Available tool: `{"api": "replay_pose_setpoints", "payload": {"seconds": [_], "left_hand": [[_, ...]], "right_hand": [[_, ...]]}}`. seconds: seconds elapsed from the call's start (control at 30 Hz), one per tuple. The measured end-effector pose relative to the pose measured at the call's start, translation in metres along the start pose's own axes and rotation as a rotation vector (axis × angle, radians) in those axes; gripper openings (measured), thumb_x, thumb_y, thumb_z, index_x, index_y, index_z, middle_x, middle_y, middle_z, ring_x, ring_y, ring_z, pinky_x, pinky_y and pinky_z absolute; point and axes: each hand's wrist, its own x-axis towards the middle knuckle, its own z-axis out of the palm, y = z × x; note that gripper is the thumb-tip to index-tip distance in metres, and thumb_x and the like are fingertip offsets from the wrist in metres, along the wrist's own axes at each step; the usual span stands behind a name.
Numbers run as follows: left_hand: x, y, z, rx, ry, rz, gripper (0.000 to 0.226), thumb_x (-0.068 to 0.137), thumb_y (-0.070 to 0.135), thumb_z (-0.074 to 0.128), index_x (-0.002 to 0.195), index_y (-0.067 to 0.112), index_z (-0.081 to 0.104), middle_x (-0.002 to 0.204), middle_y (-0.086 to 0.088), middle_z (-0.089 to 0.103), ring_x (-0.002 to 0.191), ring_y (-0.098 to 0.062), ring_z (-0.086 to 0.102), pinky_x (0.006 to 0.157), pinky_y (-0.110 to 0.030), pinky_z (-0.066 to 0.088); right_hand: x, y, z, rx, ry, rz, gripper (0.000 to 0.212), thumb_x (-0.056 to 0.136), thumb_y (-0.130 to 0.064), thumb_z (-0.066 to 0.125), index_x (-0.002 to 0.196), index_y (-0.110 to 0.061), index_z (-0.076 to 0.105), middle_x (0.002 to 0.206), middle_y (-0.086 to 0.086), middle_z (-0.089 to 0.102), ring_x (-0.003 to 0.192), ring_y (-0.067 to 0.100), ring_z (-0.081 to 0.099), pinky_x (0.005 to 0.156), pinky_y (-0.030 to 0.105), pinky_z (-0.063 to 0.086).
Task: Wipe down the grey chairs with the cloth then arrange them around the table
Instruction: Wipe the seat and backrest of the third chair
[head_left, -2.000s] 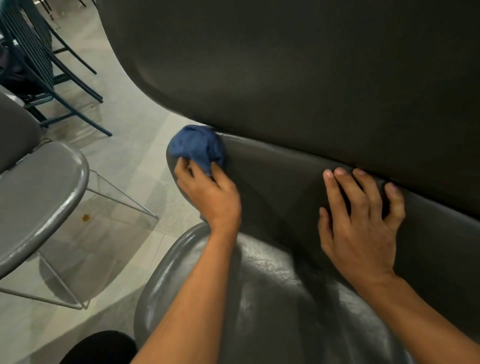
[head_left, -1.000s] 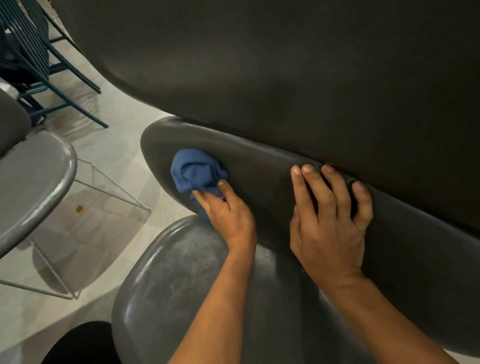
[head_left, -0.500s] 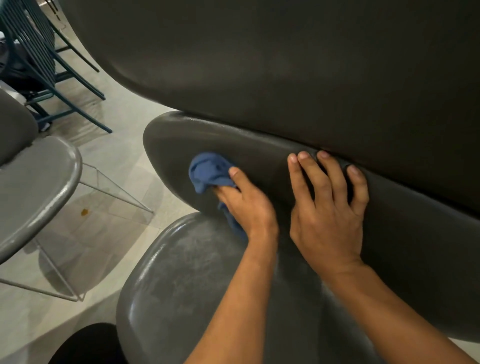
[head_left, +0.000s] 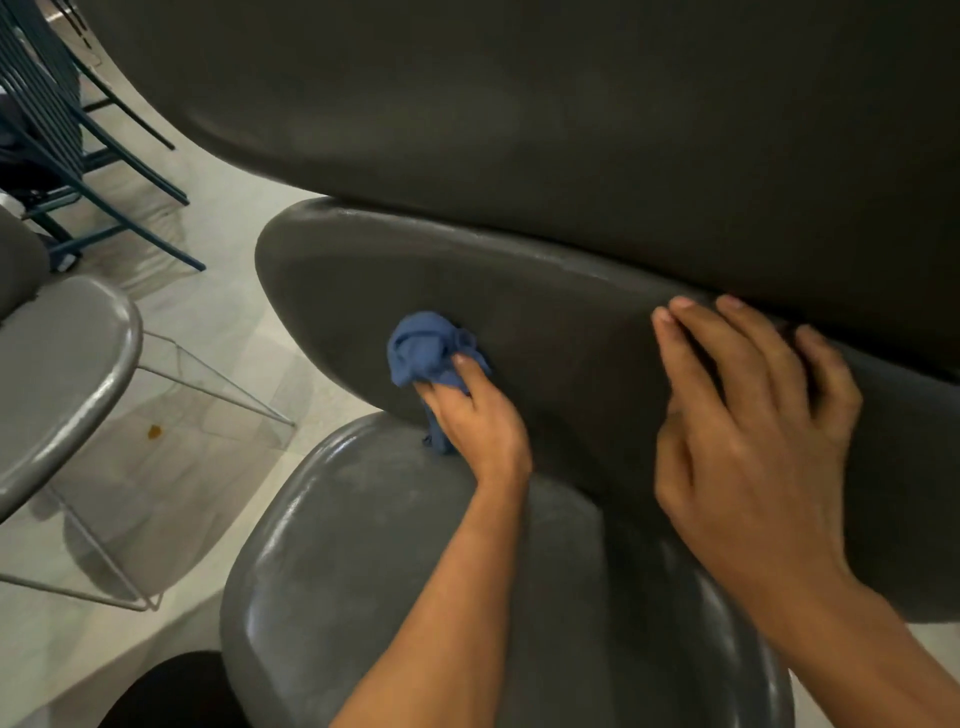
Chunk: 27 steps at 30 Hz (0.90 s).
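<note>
A grey chair fills the middle of the view, its seat (head_left: 363, 571) below and its curved backrest (head_left: 545, 312) above. My left hand (head_left: 480, 415) holds a bunched blue cloth (head_left: 423, 348) and presses it against the lower left part of the backrest. My right hand (head_left: 753, 415) lies flat on the backrest to the right, fingers spread up to its top edge. The dark round table (head_left: 571, 104) overhangs the backrest and hides what lies beyond it.
A second grey chair (head_left: 57, 374) with thin wire legs stands at the left. Dark blue metal chairs (head_left: 62, 156) stand at the far left on the pale tiled floor (head_left: 208, 322). A small orange spot (head_left: 154, 431) marks the floor.
My left hand has slid the cloth rightward and down across the backrest over the two seconds. My right hand has stayed flat near the backrest's top edge.
</note>
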Motion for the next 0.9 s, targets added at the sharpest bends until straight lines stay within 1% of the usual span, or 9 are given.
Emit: {"api": "replay_pose_setpoints", "payload": {"seconds": [0.1, 0.23, 0.3, 0.37, 0.47, 0.57, 0.67, 0.77, 0.9], "left_hand": [[-0.003, 0.045, 0.011, -0.052, 0.0, 0.153, 0.053, 0.106, 0.022, 0.048, 0.155, 0.004, 0.036, 0.162, -0.014, 0.035, 0.15, -0.027, 0.032, 0.122, -0.031, 0.025], [-0.046, 0.053, 0.018, 0.063, -0.219, 0.619, 0.049, 0.1, 0.024, 0.047, 0.149, 0.021, 0.044, 0.169, -0.012, 0.017, 0.158, -0.036, 0.005, 0.124, -0.027, 0.023], [-0.071, 0.034, 0.015, 0.144, -0.34, 0.825, 0.055, 0.098, 0.02, 0.048, 0.151, 0.029, 0.039, 0.17, 0.0, 0.011, 0.157, -0.038, -0.003, 0.124, -0.051, 0.027], [-0.083, 0.009, 0.006, 0.178, -0.453, 0.905, 0.072, 0.096, 0.018, 0.048, 0.155, 0.049, 0.023, 0.169, 0.018, 0.003, 0.157, -0.04, -0.004, 0.121, -0.062, 0.027], [-0.073, -0.033, -0.003, 0.204, -0.465, 0.661, 0.08, 0.094, 0.02, 0.047, 0.154, 0.06, 0.011, 0.169, 0.022, -0.002, 0.158, -0.033, 0.004, 0.119, -0.045, 0.037], [-0.063, -0.063, -0.002, 0.16, -0.335, 0.064, 0.065, 0.103, 0.052, 0.048, 0.156, 0.018, 0.033, 0.163, -0.01, 0.033, 0.15, -0.031, 0.034, 0.111, -0.025, 0.039], [-0.049, -0.07, 0.011, -0.016, -0.154, -0.277, 0.053, 0.11, 0.036, 0.04, 0.153, 0.005, 0.038, 0.155, -0.012, 0.045, 0.142, -0.026, 0.044, 0.11, -0.021, 0.032], [-0.036, -0.051, 0.024, -0.112, -0.034, -0.428, 0.052, 0.111, 0.036, 0.036, 0.154, 0.006, 0.039, 0.156, -0.011, 0.046, 0.14, -0.027, 0.046, 0.116, -0.033, 0.034], [-0.059, 0.021, 0.032, -0.207, -0.016, -0.22, 0.05, 0.11, 0.032, 0.041, 0.153, 0.005, 0.039, 0.153, -0.01, 0.047, 0.135, -0.017, 0.048, 0.104, -0.015, 0.037]], "right_hand": [[-0.016, 0.015, -0.011, -0.014, 0.022, 0.078, 0.059, 0.091, -0.01, 0.055, 0.149, -0.007, 0.047, 0.153, 0.012, 0.043, 0.143, 0.031, 0.037, 0.118, 0.053, 0.019], [-0.03, 0.033, -0.015, -0.033, 0.014, 0.137, 0.06, 0.091, -0.014, 0.055, 0.15, -0.007, 0.046, 0.151, 0.014, 0.039, 0.141, 0.034, 0.035, 0.117, 0.055, 0.02], [-0.035, 0.038, -0.014, -0.032, 0.021, 0.154, 0.06, 0.092, -0.015, 0.054, 0.151, -0.009, 0.043, 0.152, 0.015, 0.037, 0.141, 0.035, 0.033, 0.115, 0.06, 0.023], [-0.038, 0.04, -0.013, -0.026, 0.038, 0.162, 0.06, 0.093, -0.015, 0.054, 0.152, -0.01, 0.042, 0.152, 0.015, 0.037, 0.141, 0.035, 0.032, 0.114, 0.063, 0.026], [-0.041, 0.04, -0.012, -0.032, 0.083, 0.166, 0.058, 0.093, -0.016, 0.055, 0.15, -0.01, 0.045, 0.151, 0.013, 0.04, 0.141, 0.033, 0.032, 0.116, 0.057, 0.022], [-0.043, 0.041, -0.01, -0.038, 0.128, 0.153, 0.057, 0.094, -0.014, 0.058, 0.15, -0.009, 0.047, 0.152, 0.014, 0.044, 0.143, 0.032, 0.033, 0.118, 0.051, 0.018], [-0.045, 0.041, -0.006, -0.058, 0.164, 0.14, 0.057, 0.095, -0.012, 0.058, 0.15, -0.008, 0.046, 0.152, 0.014, 0.044, 0.145, 0.03, 0.033, 0.12, 0.049, 0.017], [-0.045, 0.041, -0.005, -0.061, 0.156, 0.12, 0.06, 0.094, -0.011, 0.058, 0.152, -0.009, 0.044, 0.155, 0.013, 0.042, 0.146, 0.03, 0.031, 0.12, 0.051, 0.018], [-0.044, 0.042, -0.009, -0.048, 0.168, 0.119, 0.059, 0.092, -0.008, 0.059, 0.149, -0.009, 0.048, 0.153, 0.013, 0.047, 0.145, 0.028, 0.035, 0.118, 0.052, 0.022]]}}
